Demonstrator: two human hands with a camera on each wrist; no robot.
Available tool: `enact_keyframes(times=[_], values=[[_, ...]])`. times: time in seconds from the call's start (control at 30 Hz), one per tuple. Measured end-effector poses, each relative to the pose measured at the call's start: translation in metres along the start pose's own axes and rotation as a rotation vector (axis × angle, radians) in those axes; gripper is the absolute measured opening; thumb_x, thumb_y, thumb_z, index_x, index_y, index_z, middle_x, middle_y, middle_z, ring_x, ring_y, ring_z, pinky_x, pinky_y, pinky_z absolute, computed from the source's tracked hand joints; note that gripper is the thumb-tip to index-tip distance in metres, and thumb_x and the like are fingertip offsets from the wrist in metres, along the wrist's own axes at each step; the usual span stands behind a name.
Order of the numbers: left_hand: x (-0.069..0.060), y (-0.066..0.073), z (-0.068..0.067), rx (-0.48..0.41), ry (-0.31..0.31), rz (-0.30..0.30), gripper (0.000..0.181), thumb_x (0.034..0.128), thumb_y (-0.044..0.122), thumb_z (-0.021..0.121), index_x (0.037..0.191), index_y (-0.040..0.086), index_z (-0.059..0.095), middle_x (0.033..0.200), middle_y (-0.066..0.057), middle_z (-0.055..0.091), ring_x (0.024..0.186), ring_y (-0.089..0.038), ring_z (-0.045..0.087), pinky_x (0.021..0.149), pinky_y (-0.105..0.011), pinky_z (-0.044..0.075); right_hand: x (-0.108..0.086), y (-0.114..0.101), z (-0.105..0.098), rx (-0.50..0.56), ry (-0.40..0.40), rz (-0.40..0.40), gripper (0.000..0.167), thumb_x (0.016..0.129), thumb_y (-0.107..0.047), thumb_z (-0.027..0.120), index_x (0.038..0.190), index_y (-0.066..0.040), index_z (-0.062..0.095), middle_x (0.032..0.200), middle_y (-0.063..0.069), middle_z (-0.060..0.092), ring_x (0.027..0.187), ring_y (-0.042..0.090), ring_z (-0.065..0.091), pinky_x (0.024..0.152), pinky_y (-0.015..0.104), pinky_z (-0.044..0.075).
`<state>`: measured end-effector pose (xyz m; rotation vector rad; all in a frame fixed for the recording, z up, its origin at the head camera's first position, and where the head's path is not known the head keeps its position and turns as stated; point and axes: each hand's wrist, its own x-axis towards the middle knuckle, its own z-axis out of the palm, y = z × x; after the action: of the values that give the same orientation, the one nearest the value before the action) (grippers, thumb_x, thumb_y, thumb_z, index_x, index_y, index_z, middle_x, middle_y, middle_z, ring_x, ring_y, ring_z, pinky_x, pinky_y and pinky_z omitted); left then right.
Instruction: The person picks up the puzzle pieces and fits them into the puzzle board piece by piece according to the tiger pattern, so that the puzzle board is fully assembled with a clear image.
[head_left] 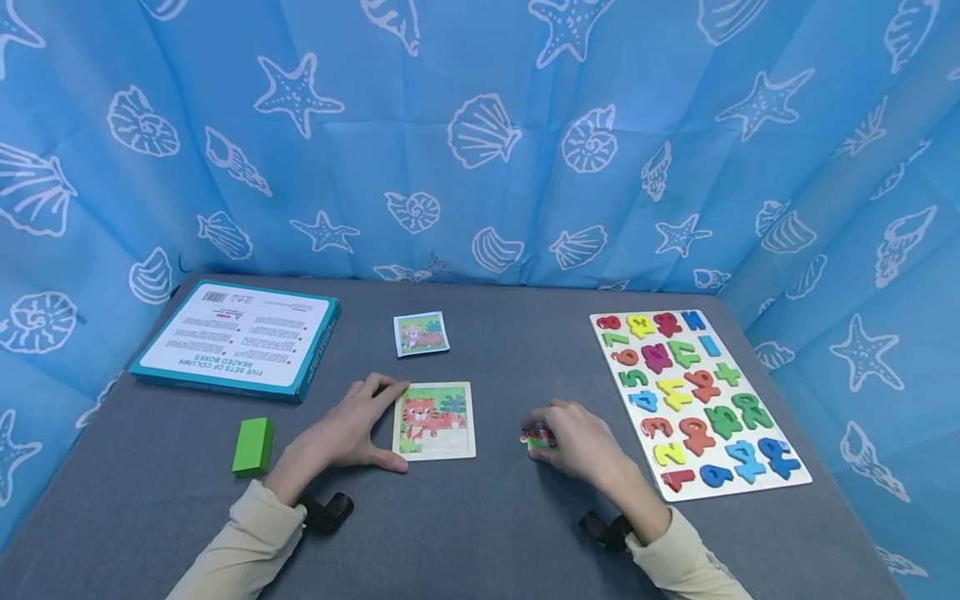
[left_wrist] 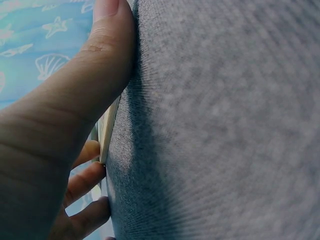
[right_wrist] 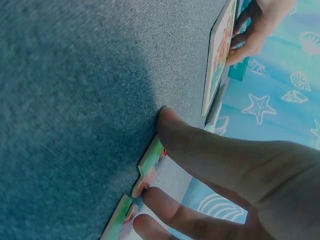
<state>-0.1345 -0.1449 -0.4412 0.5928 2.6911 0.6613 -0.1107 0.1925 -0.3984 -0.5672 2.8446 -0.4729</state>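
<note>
A square wooden jigsaw puzzle board [head_left: 438, 457] lies on the table with a tiger picture partly filled in; its lower right is bare. My left hand [head_left: 358, 429] spans the board's left side, index finger at the far corner and thumb at the near one, holding it between them. To the right of the board, my right hand [head_left: 573, 437] pinches a small green and red jigsaw piece [right_wrist: 151, 161] between thumb and index finger, low over the table. A second jigsaw piece [right_wrist: 118, 219] lies beside it, near the middle finger.
A tiger picture card [head_left: 422, 335] lies behind the board. At left are a flat teal-edged box [head_left: 232, 337] and a green block [head_left: 253, 446]. A number puzzle board [head_left: 633, 414] with several coloured pieces lies at right. A blue curtain [head_left: 480, 192] hangs behind the table.
</note>
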Motion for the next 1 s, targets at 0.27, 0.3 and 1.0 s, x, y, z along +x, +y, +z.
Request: enact_keyframes(times=[0.27,0.3,1.0], values=[[-0.0001,0.0007,-0.0006,0.0,0.006,0.002,0.117,0.0686,0.066,0.086,0.159,0.012,0.035,0.153,-0.017,0.039,0.135,-0.036,0.043,0.103,-0.06,0.047,0.0014,-0.0009,0.0014,0.005,0.002,-0.007,0.022,0.085,-0.015,0.082,0.106,-0.013,0.077,0.099,0.008,0.07,0.083,0.015,0.059,0.065,0.034,0.048],[0.0,0.0006,-0.0004,-0.001,0.006,0.003,0.117,0.0687,0.066,0.086,0.159,0.012,0.035,0.153,-0.017,0.039,0.135,-0.036,0.043,0.103,-0.06,0.047,0.0015,-0.001,0.0016,0.007,0.001,-0.008,0.022,0.085,-0.015,0.082,0.106,-0.013,0.077,0.098,0.008,0.07,0.083,0.015,0.059,0.065,0.034,0.048],[0.0018,0.0004,0.0003,-0.002,-0.007,-0.008,0.118,0.0681,0.067,0.086,0.16,0.013,0.034,0.153,-0.016,0.038,0.132,-0.035,0.043,0.103,-0.06,0.046,0.0055,-0.0096,0.0074,0.009,0.025,0.007,0.021,0.084,-0.019,0.083,0.103,-0.013,0.078,0.096,0.006,0.069,0.083,0.014,0.061,0.067,0.037,0.052]])
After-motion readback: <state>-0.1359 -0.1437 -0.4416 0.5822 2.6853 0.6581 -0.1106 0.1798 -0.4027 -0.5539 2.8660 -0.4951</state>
